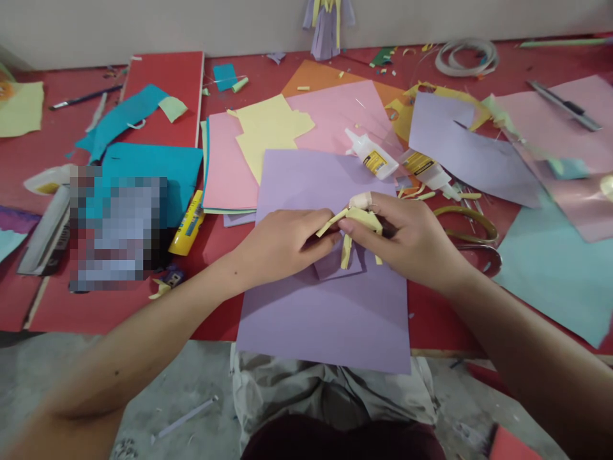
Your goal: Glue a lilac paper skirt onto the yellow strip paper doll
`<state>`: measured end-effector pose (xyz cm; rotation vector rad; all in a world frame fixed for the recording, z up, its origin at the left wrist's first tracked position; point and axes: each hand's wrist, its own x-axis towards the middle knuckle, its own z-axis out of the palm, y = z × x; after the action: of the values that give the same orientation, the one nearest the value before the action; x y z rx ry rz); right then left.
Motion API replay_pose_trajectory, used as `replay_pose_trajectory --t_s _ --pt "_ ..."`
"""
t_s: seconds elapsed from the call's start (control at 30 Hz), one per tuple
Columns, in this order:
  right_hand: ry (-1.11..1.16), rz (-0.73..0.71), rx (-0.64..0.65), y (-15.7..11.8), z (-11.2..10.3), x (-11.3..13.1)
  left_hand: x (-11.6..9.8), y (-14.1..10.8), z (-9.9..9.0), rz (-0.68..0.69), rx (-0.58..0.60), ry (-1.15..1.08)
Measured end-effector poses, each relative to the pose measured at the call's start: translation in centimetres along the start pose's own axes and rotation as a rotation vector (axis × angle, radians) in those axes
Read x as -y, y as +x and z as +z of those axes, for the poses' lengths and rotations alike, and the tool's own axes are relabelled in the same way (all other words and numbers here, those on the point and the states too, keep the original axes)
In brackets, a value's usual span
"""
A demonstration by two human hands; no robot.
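Note:
My left hand (282, 246) and my right hand (412, 239) meet over a large purple paper sheet (325, 313) on the red table (119, 310). Both pinch a small paper piece (352, 223) made of yellow strips with a purple part hanging under it. A bandage wraps a finger of my right hand. Two white glue bottles (371, 153) (428, 171) lie just beyond the hands. Scissors with yellow handles (472, 230) rest right of my right hand.
Pink (225, 166), yellow (268, 131), teal (153, 169), lilac (460, 150) and light blue (550, 268) sheets cover the table. A yellow glue stick (188, 225) lies at the left. A red board (167, 83) sits at the back left. A paper figure (328, 25) leans on the wall.

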<state>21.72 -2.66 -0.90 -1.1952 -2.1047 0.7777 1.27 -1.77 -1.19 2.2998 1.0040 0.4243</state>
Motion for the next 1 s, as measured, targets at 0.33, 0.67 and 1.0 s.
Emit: replay_pose_trajectory --t_s 0.33,0.67,1.0 --pt "0.003 0.008 0.031 0.04 0.15 -0.21 0.11 -0.10 0.18 -0.010 0.024 0.040" --pt "-0.039 -0.005 0.039 -0.01 -0.01 -0.02 -0.04 -0.04 0.03 -0.008 0.038 0.071" --pt "-0.117 -0.020 0.048 -0.01 0.02 0.28 -0.17 -0.05 -0.32 0.012 0.076 0.155"
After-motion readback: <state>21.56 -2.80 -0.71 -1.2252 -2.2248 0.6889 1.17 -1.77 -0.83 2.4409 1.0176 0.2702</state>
